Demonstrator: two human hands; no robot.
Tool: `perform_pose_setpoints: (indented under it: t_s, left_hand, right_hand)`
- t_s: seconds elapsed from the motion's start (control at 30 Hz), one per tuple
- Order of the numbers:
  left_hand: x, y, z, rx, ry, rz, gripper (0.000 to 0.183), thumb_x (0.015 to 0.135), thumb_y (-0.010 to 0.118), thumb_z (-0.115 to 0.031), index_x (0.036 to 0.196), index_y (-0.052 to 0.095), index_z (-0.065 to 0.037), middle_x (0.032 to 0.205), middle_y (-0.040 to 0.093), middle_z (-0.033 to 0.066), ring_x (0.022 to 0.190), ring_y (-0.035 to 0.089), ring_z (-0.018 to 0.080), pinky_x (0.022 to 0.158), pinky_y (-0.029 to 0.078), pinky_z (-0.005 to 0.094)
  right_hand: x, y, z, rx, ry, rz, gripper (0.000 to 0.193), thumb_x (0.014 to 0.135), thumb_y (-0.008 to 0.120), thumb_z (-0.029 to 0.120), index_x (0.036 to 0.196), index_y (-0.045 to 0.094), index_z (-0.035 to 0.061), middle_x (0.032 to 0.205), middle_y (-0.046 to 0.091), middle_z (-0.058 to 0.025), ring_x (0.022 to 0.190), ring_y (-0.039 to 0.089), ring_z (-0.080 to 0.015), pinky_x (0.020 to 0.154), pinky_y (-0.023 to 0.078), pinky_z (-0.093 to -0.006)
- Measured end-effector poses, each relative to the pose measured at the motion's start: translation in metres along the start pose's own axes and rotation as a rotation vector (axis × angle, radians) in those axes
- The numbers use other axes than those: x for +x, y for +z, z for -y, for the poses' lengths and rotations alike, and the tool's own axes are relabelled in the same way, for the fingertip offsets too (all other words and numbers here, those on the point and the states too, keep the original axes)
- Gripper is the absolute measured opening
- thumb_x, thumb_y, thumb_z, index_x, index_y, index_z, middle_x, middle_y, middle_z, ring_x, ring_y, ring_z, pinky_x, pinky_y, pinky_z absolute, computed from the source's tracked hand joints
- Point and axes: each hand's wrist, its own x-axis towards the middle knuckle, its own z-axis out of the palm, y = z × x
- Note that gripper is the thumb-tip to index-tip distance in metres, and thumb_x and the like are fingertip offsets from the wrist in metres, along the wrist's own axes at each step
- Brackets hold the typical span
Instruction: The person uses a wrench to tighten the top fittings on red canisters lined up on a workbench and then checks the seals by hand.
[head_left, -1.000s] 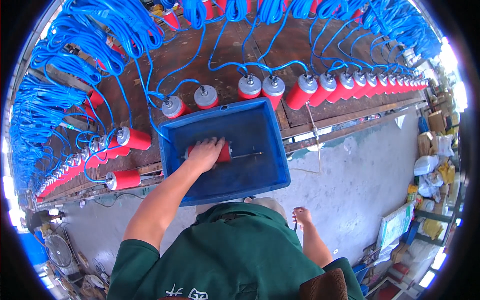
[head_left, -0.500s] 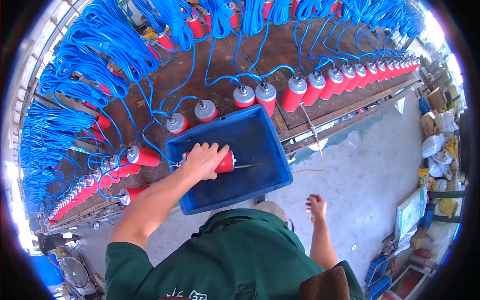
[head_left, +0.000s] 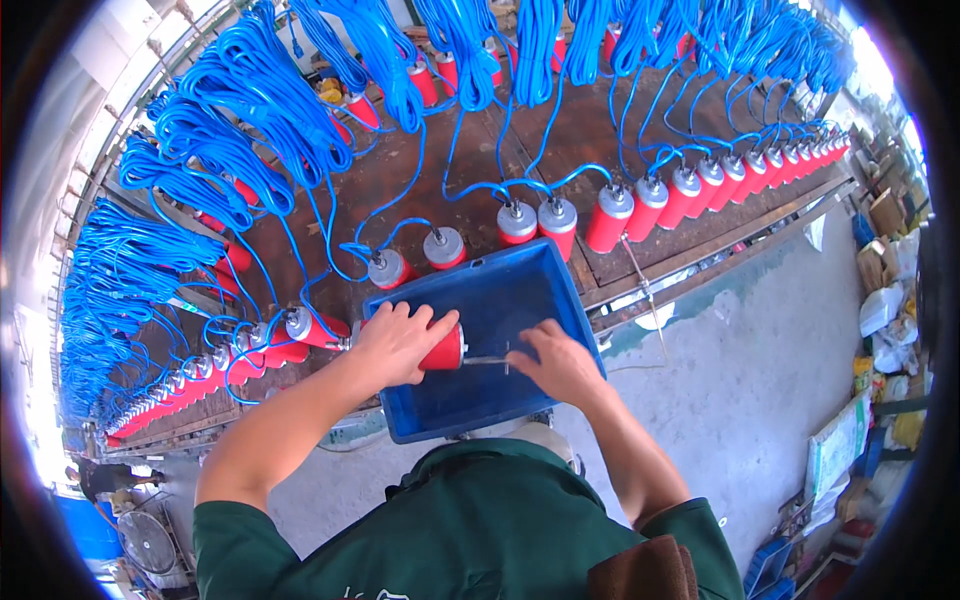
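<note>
My left hand (head_left: 398, 345) is wrapped over a red cylinder (head_left: 443, 347) with metal ends, which lies sideways inside a blue plastic tub (head_left: 520, 295). A thin metal rod (head_left: 484, 360) sticks out of the cylinder's right end and has a short crosspiece near its tip. At that tip is my right hand (head_left: 560, 362), its thumb and fingers closed on the rod. The fingertips partly hide the grip. Below the tub's near edge is my own green shirt.
Red cylinders with metal caps stand in a row (head_left: 648, 205) along the dark table (head_left: 480, 150), with more on the left (head_left: 315, 325). Blue cable coils (head_left: 455, 50) line the back. A metal rod (head_left: 640, 270) juts past the table edge. Far left are a fan (head_left: 147, 540) and a person (head_left: 105, 480).
My right hand has come up from beside my body into the tub and reached the rod's end. My left hand stays on the cylinder. The whole view has shifted slightly.
</note>
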Motion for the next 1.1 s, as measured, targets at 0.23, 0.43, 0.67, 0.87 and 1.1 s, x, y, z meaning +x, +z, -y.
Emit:
perform_pose_setpoints:
  t_s: [0.23,0.43,0.67,0.87,1.1]
  left_hand:
    - [-0.043,0.052,0.012,-0.152,-0.044,-0.183,0.112,0.069,0.094,-0.038,0.166,0.040,-0.023,0.128,0.064,0.0077,0.116,0.063,0.0307,0.098,0.050,0.0457]
    - [-0.067,0.092,0.018,-0.217,-0.119,-0.305,0.111,0.065,0.095,-0.036,0.163,0.045,-0.026,0.126,0.066,0.0074,0.115,0.064,0.0311,0.099,0.050,0.0462]
    - [-0.075,0.117,0.027,-0.278,-0.147,-0.363,0.110,0.068,0.097,-0.039,0.164,0.043,-0.029,0.127,0.065,0.0074,0.114,0.065,0.0315,0.097,0.051,0.0466]
    - [-0.075,0.115,0.026,-0.345,-0.149,-0.383,0.107,0.070,0.096,-0.034,0.164,0.044,-0.030,0.127,0.065,0.0077,0.117,0.064,0.0318,0.101,0.050,0.0471]
    - [-0.074,0.121,0.022,-0.376,-0.205,-0.433,0.105,0.067,0.095,-0.031,0.161,0.048,-0.028,0.126,0.064,0.0063,0.116,0.063,0.0312,0.103,0.048,0.0467]
  right_hand:
    - [0.060,0.033,-0.003,0.693,0.205,0.877,0.052,0.109,0.062,0.052,0.123,0.074,0.0030,0.076,0.062,-0.0041,0.072,0.058,-0.0162,0.066,0.048,-0.0320]
    - [0.049,0.039,0.039,0.008,-0.351,0.546,0.043,0.107,0.066,0.040,0.135,0.071,0.0074,0.119,0.076,-0.0169,0.101,0.071,-0.0355,0.091,0.057,-0.0426]
    - [0.041,0.033,0.076,0.181,0.023,0.605,0.059,0.110,0.061,0.045,0.156,0.055,0.0079,0.124,0.073,-0.0175,0.102,0.072,-0.0277,0.090,0.058,-0.0357]
    - [0.048,0.042,0.059,0.469,0.045,0.620,0.065,0.107,0.070,0.032,0.162,0.041,0.0134,0.111,0.072,-0.0144,0.098,0.070,-0.0264,0.086,0.058,-0.0390]
    - [0.043,0.065,0.064,-0.537,-0.390,0.238,0.025,0.099,0.073,0.031,0.108,0.067,0.0087,0.100,0.076,-0.0112,0.095,0.075,-0.0335,0.080,0.061,-0.0448]
